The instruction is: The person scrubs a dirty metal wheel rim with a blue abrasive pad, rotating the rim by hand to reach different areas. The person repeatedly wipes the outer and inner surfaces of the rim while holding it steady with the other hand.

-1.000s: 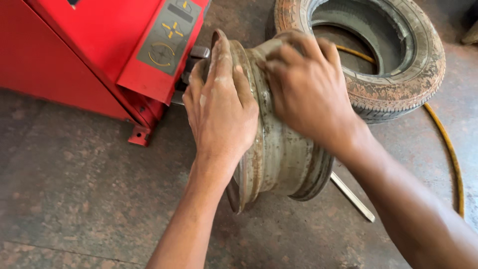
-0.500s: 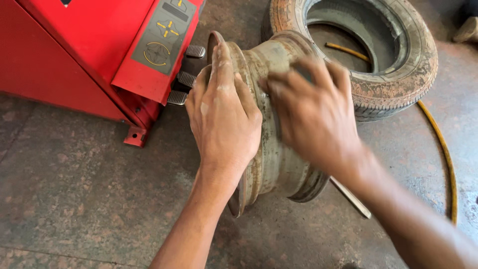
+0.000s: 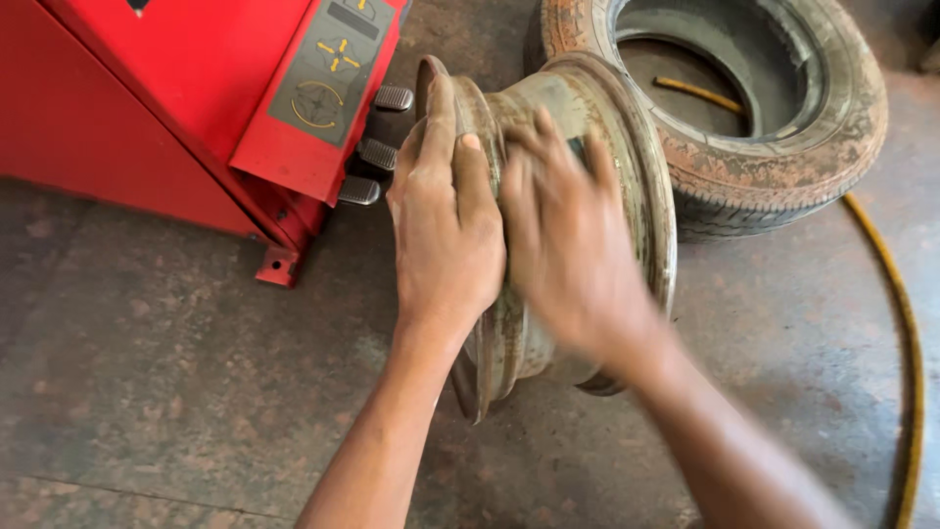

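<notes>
Bare steel wheel rim (image 3: 627, 167), dull, ridged, upright at frame centre on the concrete floor (image 3: 176, 392): my left hand (image 3: 446, 230) grips its edge; my right hand (image 3: 568, 245), blurred, lies flat, grip apart.

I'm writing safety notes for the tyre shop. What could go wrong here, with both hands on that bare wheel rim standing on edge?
1. The worn grey steel wheel rim stands on edge on the concrete floor, steadied only by the left hand and the blurred right hand; it might tip or roll.
2. It stands near the red machine's metal pedals, so fingers could get pinched.
3. The yellow hose could trip someone.
</notes>
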